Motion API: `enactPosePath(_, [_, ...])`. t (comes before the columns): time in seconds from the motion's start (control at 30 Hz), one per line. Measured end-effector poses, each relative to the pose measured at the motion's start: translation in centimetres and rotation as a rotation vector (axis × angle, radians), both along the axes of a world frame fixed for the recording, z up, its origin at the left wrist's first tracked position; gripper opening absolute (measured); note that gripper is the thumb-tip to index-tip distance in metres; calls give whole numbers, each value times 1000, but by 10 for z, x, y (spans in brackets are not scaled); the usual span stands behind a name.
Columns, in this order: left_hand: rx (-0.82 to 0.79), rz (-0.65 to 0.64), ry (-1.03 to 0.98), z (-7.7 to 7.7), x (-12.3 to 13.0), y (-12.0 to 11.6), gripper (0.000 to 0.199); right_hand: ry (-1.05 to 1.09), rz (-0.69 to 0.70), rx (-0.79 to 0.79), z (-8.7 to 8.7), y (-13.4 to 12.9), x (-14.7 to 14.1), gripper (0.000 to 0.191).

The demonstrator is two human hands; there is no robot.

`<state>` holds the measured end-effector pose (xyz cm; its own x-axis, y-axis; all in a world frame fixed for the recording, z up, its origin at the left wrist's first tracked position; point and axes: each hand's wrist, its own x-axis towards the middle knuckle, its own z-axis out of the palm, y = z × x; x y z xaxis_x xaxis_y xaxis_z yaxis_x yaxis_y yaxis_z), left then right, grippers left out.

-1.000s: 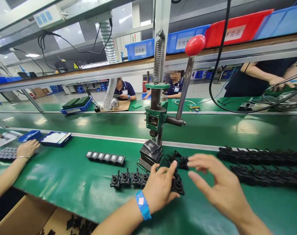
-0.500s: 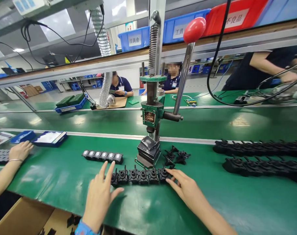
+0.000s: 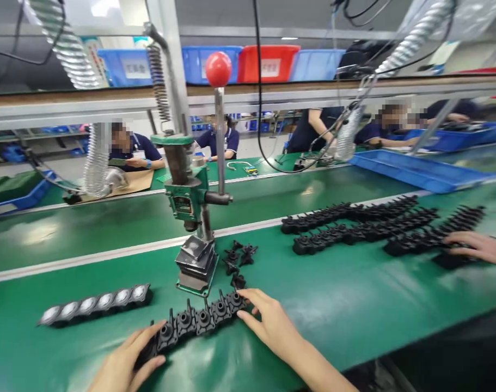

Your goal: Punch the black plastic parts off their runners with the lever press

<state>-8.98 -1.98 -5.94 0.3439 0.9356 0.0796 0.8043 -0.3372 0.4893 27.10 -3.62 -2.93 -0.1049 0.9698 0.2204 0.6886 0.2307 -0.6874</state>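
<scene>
A row of several black parts with upright stems (image 3: 204, 320) stands on the green work surface, slanting up to the right. My left hand (image 3: 127, 356) is at its left end, thumb in front and fingers behind, gripping the end part. At the right end, my right hand (image 3: 264, 316) pinches the last part between thumb and fingers. Just behind the row is a green hand press (image 3: 186, 198) with a red-knobbed lever and a dark stepped block (image 3: 196, 258) at its base. Loose black pieces (image 3: 239, 257) lie right of the block.
Another black row with white round tops (image 3: 96, 306) lies at the left. Long rows of black parts (image 3: 366, 223) stand at the right, where another person's hand (image 3: 480, 247) touches some. A blue tray (image 3: 423, 169) sits behind them. People work across the bench.
The view has turned to the right. My left hand has closed round the row's left end, and the row now slants instead of lying level in view.
</scene>
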Motion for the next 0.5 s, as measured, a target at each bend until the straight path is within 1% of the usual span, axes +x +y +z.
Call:
enactPosePath(0.1, [-66,-35,-17,-15,36,-8,42,-4,-108,-4,2,-23,27,36])
enactPosePath(0.17, [-64,-56,-3,-19,70,-12,42,-10,-200,15,1,-35,50,38])
enactPosePath(0.2, [-43,-70,9,-18,89,-13,41,-14,-244,27,0,-41,62,39])
enactPosePath(0.27, [3,-118,42,-10,130,-12,41,-25,-336,43,-3,-50,88,42])
enactPosePath(0.33, [3,-206,86,3,172,-8,43,-34,-423,45,-6,-57,117,45])
enactPosePath(0.43, [-3,-267,138,25,237,4,45,-40,-540,48,-9,-65,163,49])
enactPosePath(0.5, [-3,-304,159,35,280,13,46,-44,-597,51,-10,-68,197,50])
